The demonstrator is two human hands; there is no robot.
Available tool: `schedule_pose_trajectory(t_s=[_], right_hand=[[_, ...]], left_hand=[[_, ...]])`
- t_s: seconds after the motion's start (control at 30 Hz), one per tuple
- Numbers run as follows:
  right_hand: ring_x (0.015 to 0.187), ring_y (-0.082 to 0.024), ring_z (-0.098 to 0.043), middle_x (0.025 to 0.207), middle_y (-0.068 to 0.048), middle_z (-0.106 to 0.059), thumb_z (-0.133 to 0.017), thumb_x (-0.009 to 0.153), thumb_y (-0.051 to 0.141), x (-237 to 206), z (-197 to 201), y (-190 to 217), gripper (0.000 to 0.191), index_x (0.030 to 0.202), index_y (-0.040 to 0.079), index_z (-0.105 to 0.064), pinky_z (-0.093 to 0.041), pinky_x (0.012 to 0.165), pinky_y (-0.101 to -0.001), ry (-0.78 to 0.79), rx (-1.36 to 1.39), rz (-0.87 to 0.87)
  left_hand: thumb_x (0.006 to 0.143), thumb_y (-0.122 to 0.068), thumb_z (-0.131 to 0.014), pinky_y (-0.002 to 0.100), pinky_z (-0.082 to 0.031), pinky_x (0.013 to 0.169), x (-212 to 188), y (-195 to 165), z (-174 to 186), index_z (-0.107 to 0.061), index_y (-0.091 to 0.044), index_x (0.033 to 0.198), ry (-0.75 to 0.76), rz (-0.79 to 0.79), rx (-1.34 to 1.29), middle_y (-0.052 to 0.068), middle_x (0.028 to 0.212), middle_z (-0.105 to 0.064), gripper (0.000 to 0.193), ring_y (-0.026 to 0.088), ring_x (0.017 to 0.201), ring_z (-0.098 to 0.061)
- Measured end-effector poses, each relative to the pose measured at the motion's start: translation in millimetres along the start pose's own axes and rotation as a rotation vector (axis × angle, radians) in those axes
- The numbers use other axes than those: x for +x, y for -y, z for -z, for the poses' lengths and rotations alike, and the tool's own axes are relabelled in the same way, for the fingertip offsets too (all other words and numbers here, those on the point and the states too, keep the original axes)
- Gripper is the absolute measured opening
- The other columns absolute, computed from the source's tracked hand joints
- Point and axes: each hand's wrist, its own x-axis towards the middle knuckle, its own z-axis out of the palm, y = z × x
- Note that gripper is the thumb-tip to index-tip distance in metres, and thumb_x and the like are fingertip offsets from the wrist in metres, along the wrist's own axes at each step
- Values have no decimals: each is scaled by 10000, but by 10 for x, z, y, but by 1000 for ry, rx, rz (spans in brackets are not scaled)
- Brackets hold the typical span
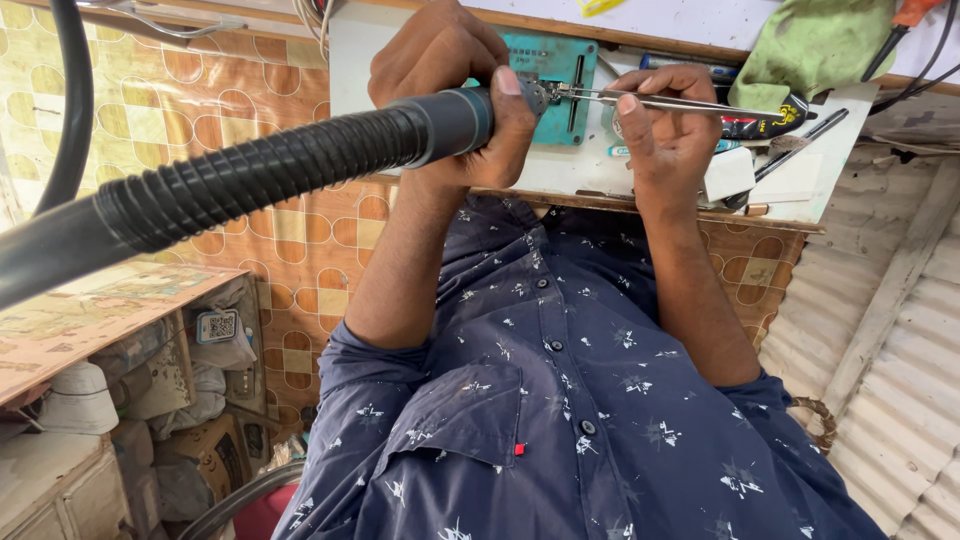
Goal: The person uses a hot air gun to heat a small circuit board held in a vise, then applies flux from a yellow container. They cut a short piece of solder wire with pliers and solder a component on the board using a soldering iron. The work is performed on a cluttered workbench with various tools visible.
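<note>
Black corrugated hose (230,185) nearest lens; left hand (450,75) clamped round hot-air nozzle aimed at teal circuit board (560,75); right hand (670,135) pinches tweezers (640,98) shut, steadying a part on it.

The left hand (455,75) grips a hot-air wand (455,122) with a black ribbed hose (250,175); the right hand (668,125) holds tweezers (640,98) over a green board (560,75) near the bench's (600,170) front edge.
</note>
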Motion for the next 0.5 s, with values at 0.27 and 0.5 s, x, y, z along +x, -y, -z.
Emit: schedule_pose_trajectory(t_s=[0.27, 0.5], right_hand=[[1074, -159, -672, 1126, -145, -688, -731, 1101, 97, -2, -16, 27, 249, 1201, 54, -508, -559, 924, -267, -4, 4, -11], [1093, -173, -673, 1133, -149, -686, -736, 1102, 89, -5, -9, 3, 259, 1206, 54, -501, -551, 1001, -296, 2, 17, 9]], left_hand=[[752, -31, -681, 331, -398, 537, 21, -1, -77, -501, -63, 686, 10, -25, -26, 79, 678, -587, 194, 194, 564, -517], [751, -21, -673, 338, -417, 554, 19, -4, -46, -508, -49, 702, 19, -12, -6, 86, 698, -596, 174, 203, 584, -526]])
